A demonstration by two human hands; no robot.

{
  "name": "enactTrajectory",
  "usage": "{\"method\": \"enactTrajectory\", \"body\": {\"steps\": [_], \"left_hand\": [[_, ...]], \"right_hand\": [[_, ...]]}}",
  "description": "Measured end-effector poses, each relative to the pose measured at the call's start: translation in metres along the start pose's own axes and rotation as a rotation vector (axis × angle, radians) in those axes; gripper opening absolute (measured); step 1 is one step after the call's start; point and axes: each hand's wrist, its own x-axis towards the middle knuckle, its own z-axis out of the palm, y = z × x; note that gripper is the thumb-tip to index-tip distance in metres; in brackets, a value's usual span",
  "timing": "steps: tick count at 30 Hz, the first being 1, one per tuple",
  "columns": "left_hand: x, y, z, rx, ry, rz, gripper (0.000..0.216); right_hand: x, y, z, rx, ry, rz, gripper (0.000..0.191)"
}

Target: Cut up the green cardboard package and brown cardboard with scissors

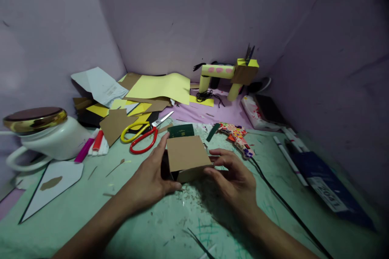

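A thin dark strip [200,243] is lying on the near side of the cardboard box [187,153], on the green-covered counter [136,236]. The box is sitting between the two hands, just ahead of both palms. The left hand [150,176] is bracing the box's left side, its thumb spreading wide from the fingers, thumb at the near corner and fingertips toward the far one. The right hand [235,176] is curling half open around the right side, its thumb touching the near right corner. Whether the box is resting on the counter is hard to tell.

Red-and-yellow scissors [144,131] are lying beyond the box to its left, and a green piece [182,130] is lying just behind it. Right of the box and slightly beyond, a flower-patterned glue gun [235,133] is trailing its black cord [279,196]. Well behind the box, a yellow sheet [161,85] is spreading over scraps, and a four-legged paper figure [219,71] is standing farther right.
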Motion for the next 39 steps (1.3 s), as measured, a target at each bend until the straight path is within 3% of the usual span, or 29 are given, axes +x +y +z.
{"method": "enactTrajectory", "body": {"steps": [7, 16, 19, 24, 34, 39], "left_hand": [[0.0005, 0.0016, -0.0005, -0.052, -0.037, 0.045, 0.091], [0.0032, -0.0011, 0.0043, 0.102, 0.1, 0.051, 0.077], [0.0043, -0.0017, 0.0046, 0.111, 0.098, 0.051, 0.079], [0.0035, -0.006, 0.0072, 0.147, 0.145, 0.035, 0.099], [-0.0032, -0.0056, 0.0058, 0.347, 0.048, 0.228, 0.07], [-0.0005, -0.0071, 0.0055, 0.361, 0.055, 0.234, 0.06]], "right_hand": [[-0.0014, -0.0047, 0.001, -0.025, -0.004, -0.011, 0.015], [-0.0011, -0.003, 0.0043, 0.049, 0.052, 0.076, 0.018], [-0.0009, -0.0023, 0.0041, 0.045, 0.05, 0.069, 0.032], [0.0018, -0.0024, 0.0019, -0.059, 0.002, -0.054, 0.026], [0.0031, -0.0043, 0.0018, -0.051, 0.034, -0.052, 0.024], [0.0035, -0.0054, 0.003, -0.011, 0.056, -0.025, 0.022]]}}
